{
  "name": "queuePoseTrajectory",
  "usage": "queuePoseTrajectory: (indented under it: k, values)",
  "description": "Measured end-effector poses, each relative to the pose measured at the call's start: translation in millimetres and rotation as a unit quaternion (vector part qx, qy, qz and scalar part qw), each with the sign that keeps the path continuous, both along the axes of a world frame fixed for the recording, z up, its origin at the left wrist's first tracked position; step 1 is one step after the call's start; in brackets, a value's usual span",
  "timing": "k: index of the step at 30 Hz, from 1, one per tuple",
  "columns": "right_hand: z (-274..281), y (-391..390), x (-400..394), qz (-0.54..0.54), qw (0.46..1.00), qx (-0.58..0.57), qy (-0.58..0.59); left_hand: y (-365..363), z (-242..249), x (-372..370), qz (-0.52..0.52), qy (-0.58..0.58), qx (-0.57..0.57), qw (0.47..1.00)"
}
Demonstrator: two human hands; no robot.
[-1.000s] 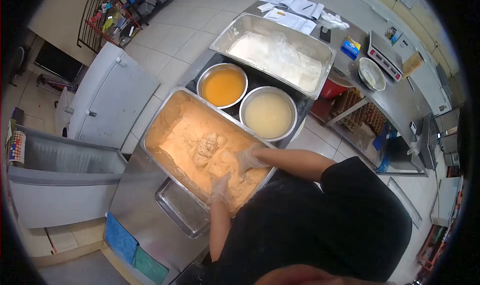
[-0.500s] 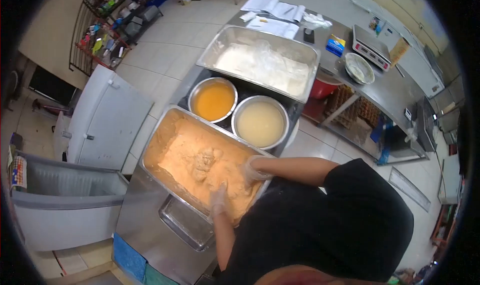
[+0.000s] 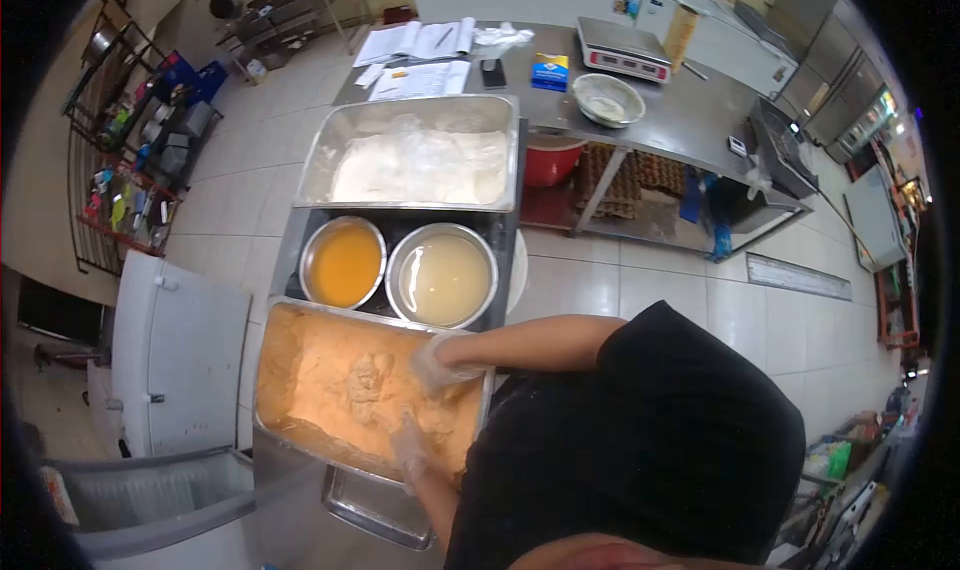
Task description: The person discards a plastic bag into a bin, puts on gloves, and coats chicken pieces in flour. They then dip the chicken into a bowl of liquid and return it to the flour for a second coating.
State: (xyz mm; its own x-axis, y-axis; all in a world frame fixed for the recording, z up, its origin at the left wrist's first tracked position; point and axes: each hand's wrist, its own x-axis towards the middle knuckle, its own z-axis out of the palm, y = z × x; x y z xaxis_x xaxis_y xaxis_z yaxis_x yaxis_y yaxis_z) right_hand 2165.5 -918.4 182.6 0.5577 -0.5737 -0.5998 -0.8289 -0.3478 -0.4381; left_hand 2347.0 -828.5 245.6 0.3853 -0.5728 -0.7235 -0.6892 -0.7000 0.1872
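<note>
A deep metal pan holds an orange-tinted, floury mixture with a rough, lumpy clump of dough near its middle. My right hand, in a clear plastic glove, is pushed into the mixture by the pan's far right corner; its fingers are hidden. My left hand, also gloved, reaches over the near rim with its fingers partly sunk in the mixture, right of the clump. How far either hand is closed does not show.
Beyond the pan stand a bowl of orange liquid, a bowl of pale liquid and a metal pan of white flour. A metal tray lies nearby. Another table bears a scale, a bowl and notebooks.
The camera view has turned, so the pans and bowls sit further left and straighter in the picture. Both hands stay in the mixture, in about the same part of the pan.
</note>
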Motion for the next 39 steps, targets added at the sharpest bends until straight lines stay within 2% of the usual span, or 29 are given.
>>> queuePoseTrajectory:
  k: [1, 3, 4, 6, 7, 9, 10, 11, 12, 13, 14, 15, 16, 17, 18, 19, 20, 21, 23, 24, 25, 27, 29, 31, 32, 34, 35, 37, 39]
  values:
    - [-19.7, -2.3, 4.4, -0.008, 1.0, 0.009, 0.004, 2.5, -5.4, -0.9, -0.008, 0.004, 0.009, 1.0]
    - [-52.6, -2.7, 12.0, -0.006, 1.0, 0.012, 0.015, 5.0, -23.7, 9.5, -0.197, 0.016, -0.062, 0.978]
    - [-61.5, 1.8, 10.2, 0.001, 1.0, 0.013, 0.02, -2.3, -41.9, 20.2, -0.197, 0.021, -0.055, 0.979]
    - [-20.2, 38.7, -6.8, -0.051, 0.998, 0.024, 0.009, -9.2, -89.2, 55.9, -0.374, 0.048, 0.048, 0.925]
    - [-0.2, 45.0, -15.2, -0.105, 0.994, 0.017, 0.0, -5.0, -107.4, 59.2, -0.366, 0.045, 0.046, 0.929]
    - [13.1, 42.9, -12.6, -0.066, 0.997, -0.021, 0.031, 11.8, -128.4, 71.4, -0.344, 0.075, -0.207, 0.913]
    - [21.3, 49.7, -17.8, -0.062, 0.997, -0.048, 0.025, 21.6, -108.8, 65.9, -0.212, 0.224, -0.25, 0.918]
    - [-22.1, 42.8, -16.2, 0.003, 0.996, -0.063, 0.069, 27.5, -94.7, 55.5, -0.064, 0.362, -0.296, 0.882]
    - [-68.2, 36.7, -10.8, 0.076, 0.988, -0.078, 0.11, 33.6, -45.7, 31.7, 0.025, 0.42, -0.315, 0.851]
    - [14.1, 40.3, -24.0, -0.021, 0.997, -0.043, 0.058, 26.0, -3.1, 12.6, 0.114, 0.473, -0.338, 0.806]
    - [-20.1, 29.9, -15.1, 0.055, 0.981, -0.092, 0.163, 17.5, 4.7, 25.6, 0.058, 0.415, -0.328, 0.847]
    - [28.0, 32.8, -31.0, 0.075, 0.983, -0.14, 0.094, 14.1, -17.5, 44.2, 0.029, 0.315, -0.313, 0.896]
    - [14.7, 17.7, -34.5, 0.218, 0.957, -0.138, 0.134, 17.1, 9.7, 46.9, 0.11, 0.388, -0.232, 0.885]
    - [18.2, 12.5, -37.4, 0.361, 0.859, -0.321, 0.17, 18.9, 13.3, 46.2, 0.113, 0.367, -0.267, 0.884]
    - [54.1, 7.2, -22.1, 0.328, 0.871, -0.31, 0.195, 14.1, 0.1, 53.2, 0.05, 0.22, -0.247, 0.942]
    - [8.5, -15.7, -15.4, 0.194, 0.927, -0.31, 0.082, 17.5, -14.9, 59.3, -0.024, 0.076, -0.21, 0.975]
    - [-30.5, -35.4, -13.9, 0.041, 0.953, -0.298, -0.026, 26.9, -17.2, 58.1, 0.007, 0.077, -0.203, 0.976]
    - [-22.0, -41.5, -6.4, 0.063, 0.952, -0.299, -0.027, 22.7, -10.5, 55.8, -0.006, 0.062, -0.161, 0.985]
    - [9.0, -45.1, 6.7, 0.04, 0.968, -0.236, 0.076, 13.7, -12.5, 54.0, -0.019, 0.048, -0.12, 0.991]
    - [24.5, -53.7, 16.2, 0.045, 0.967, -0.241, 0.075, 4.5, -12.0, 56.6, 0.058, 0.048, -0.111, 0.991]
    - [30.3, -59.6, 22.2, 0.007, 0.986, -0.166, 0.03, -0.4, -15.8, 56.1, 0.134, 0.049, -0.095, 0.985]
    - [35.5, -68.9, 32.2, -0.072, 0.996, -0.01, -0.058, -15.4, 12.5, 49.8, 0.164, 0.066, -0.115, 0.977]
    - [31.2, -68.0, 38.3, -0.152, 0.967, 0.149, -0.141, -21.7, 8.5, 50.5, 0.194, 0.085, -0.132, 0.968]
    - [12.9, -48.1, 43.2, -0.143, 0.976, 0.11, -0.124, -29.4, -35.0, 55.6, 0.07, 0.043, -0.143, 0.986]
    - [8.6, -46.7, 47.1, -0.132, 0.983, 0.065, -0.112, -40.4, -61.3, 56.2, 0.071, 0.041, -0.15, 0.985]
    - [21.1, -37.8, 47.7, -0.121, 0.987, 0.089, -0.062, -48.6, -107.5, 49.5, -0.153, 0.107, -0.206, 0.961]
    - [27.1, -32.5, 46.2, -0.111, 0.987, 0.116, -0.01, -45.1, -104.3, 47.9, -0.154, 0.108, -0.203, 0.961]
    - [36.4, -30.3, 50.3, -0.103, 0.983, 0.144, 0.041, -36.0, -92.0, 44.9, -0.008, 0.276, -0.201, 0.94]
    - [37.5, -29.1, 53.8, -0.021, 0.992, 0.045, 0.12, -30.2, -62.3, 39.7, 0.017, 0.238, -0.179, 0.954]
